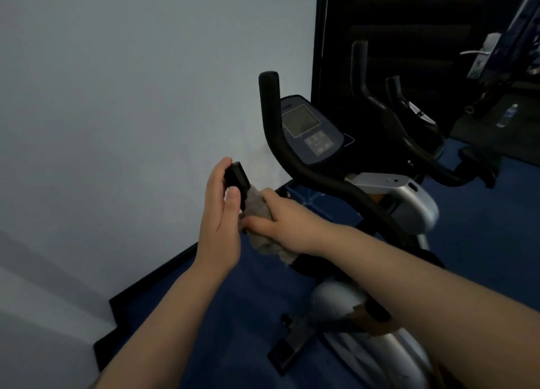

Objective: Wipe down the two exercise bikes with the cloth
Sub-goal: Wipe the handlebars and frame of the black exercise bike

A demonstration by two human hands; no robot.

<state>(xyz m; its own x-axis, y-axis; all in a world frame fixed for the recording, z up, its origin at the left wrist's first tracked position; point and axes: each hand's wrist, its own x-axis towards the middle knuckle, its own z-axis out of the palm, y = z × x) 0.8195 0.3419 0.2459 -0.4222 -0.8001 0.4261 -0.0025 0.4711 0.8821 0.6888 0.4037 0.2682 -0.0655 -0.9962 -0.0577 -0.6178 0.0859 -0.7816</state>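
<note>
A grey and black exercise bike (409,201) stands right in front of me, its console (309,131) facing up. My left hand (222,213) grips the black end of the near handlebar (236,181). My right hand (280,219) holds a grey cloth (257,204) wrapped around that same handlebar just below the left hand, with a loose end hanging down. The far handlebar (271,111) rises beside the console. A second bike (409,119) stands behind, dark and partly hidden.
A pale wall (131,111) with a black skirting board runs along the left, close to the bike. The floor is blue carpet (233,315). A water bottle (507,115) lies on the floor at the far right, below a door handle (479,52).
</note>
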